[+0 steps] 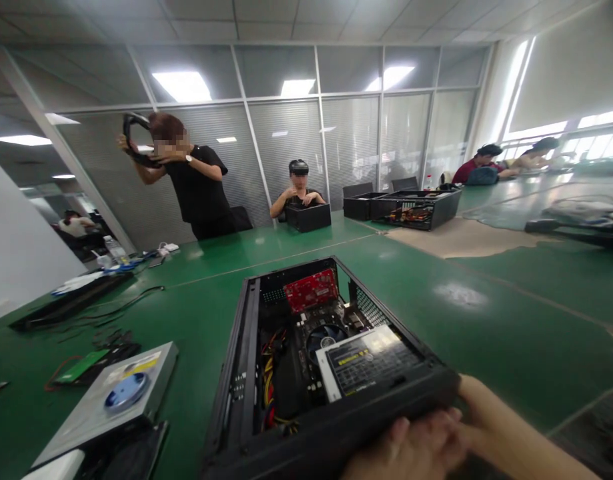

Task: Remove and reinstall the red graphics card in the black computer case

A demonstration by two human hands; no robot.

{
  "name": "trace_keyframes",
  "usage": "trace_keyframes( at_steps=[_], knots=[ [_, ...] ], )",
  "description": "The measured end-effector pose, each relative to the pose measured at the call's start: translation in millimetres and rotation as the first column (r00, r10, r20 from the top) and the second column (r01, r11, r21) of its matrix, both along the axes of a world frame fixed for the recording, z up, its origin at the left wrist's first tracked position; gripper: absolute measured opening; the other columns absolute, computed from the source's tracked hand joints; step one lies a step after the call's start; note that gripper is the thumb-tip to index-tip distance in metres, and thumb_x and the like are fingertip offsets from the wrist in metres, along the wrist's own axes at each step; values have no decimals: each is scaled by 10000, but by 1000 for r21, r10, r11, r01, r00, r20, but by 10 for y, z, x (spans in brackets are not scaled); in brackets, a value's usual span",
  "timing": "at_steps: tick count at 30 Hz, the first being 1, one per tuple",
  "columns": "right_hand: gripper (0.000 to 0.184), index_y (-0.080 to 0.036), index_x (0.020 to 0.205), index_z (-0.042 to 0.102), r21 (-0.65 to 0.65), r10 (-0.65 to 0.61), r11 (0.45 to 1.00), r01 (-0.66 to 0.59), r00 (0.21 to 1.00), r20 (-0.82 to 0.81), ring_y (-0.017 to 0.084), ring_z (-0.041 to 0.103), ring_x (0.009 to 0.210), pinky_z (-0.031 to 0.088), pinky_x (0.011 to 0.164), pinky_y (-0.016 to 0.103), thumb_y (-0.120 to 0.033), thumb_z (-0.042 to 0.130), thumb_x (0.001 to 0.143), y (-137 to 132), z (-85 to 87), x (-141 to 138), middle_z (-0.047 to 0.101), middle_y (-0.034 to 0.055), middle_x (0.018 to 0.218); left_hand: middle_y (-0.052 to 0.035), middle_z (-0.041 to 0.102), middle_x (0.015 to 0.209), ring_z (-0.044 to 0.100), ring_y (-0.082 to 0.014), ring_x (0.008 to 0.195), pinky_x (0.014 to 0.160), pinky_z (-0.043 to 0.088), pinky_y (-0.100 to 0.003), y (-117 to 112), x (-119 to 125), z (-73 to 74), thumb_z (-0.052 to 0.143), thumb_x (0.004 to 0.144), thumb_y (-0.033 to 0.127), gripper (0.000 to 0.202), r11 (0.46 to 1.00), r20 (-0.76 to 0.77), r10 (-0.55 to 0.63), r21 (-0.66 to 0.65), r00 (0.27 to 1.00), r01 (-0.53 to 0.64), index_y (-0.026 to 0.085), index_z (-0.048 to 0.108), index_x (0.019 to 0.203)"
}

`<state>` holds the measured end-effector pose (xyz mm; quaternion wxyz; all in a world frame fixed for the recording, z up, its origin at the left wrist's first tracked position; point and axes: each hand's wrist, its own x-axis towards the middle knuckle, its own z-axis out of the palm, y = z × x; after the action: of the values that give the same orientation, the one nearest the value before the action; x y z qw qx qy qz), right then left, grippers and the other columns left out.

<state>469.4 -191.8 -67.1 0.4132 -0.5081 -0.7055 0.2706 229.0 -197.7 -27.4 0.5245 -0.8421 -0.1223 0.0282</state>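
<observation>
Item: one open black computer case (396, 417), on the green table (486, 347) before the wearer, ahead and to the left of both hands; long axis appears to run away from them, toward the far side.
Right hand (469, 417): nearer the near right corner, against it.
Left hand (411, 443): blurred, beside the right, at the near wall.
Grip: hands close together; whether the fingers clamp the case or merely press, I cannot tell.
</observation>
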Motion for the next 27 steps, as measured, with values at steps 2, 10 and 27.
trace_keyframes(
  at_steps=[2, 10, 27],
  knots=[
    [595, -219, 1340, 681, -100, 88, 991, -90, 996, -21, 355, 663, 1165, 509, 1065, 506, -472, 739, 805, 209, 107, -54, 719, 139, 1237, 88, 457, 1575, 289, -306, 1524, 1224, 318, -554, 542, -41, -80, 581, 917, 448, 662, 983, 306, 80, -183, 949, -23, 485, 354, 1538],
    [525, -208, 1274, 685, -268, -162, 952, 147, 986, -35, 264, 716, 993, 589, 903, 393, -555, 624, 885, 422, -286, 223, 742, 119, 1159, 115, 231, 1671, 71, -216, 1577, 1280, 32, -542, 2200, -702, -169, 426, 984, 282, 692, 732, 350, 526, -651, 775, -203, 462, 151, 1592],
    [348, -230, 1268, 611, 362, -146, 932, 30, 944, 297, 267, 615, 1116, 519, 976, 458, -338, 594, 937, 294, -147, -12, 637, 133, 1232, -115, 164, 1695, 505, -360, 1380, 1069, 460, -539, 1650, -1287, -39, 339, 956, 651, 739, 361, 255, 897, -894, 361, -265, 234, 373, 1566]
  ],
)
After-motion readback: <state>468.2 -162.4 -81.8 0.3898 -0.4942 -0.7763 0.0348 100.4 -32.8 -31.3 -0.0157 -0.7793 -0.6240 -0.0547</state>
